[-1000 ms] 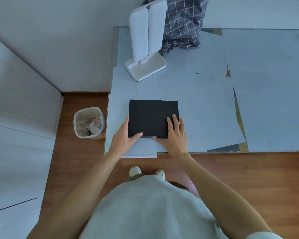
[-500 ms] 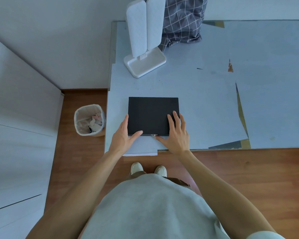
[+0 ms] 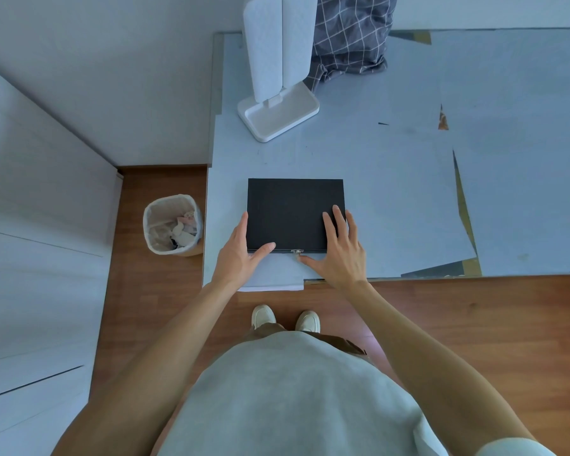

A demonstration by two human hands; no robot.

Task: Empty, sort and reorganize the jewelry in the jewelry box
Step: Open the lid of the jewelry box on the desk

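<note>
A flat black jewelry box (image 3: 290,210) lies closed near the front left of the paper-covered table (image 3: 392,192). A small metal clasp (image 3: 297,252) sits at the middle of its front edge. My left hand (image 3: 241,255) rests against the box's front left corner, thumb along the front edge, fingers along the left side. My right hand (image 3: 339,255) lies on the front right corner, fingers spread on the lid, thumb tip by the clasp. No jewelry shows.
A white stand with two upright panels (image 3: 278,77) stands at the back of the table, a grey checked cloth (image 3: 349,37) behind it. A lined waste bin (image 3: 173,225) with scraps stands on the wooden floor to the left. White cabinets run along the left.
The hands and box keep the same pose. Only the camera view has shifted slightly, so the scene sits a little lower in the frame before.
</note>
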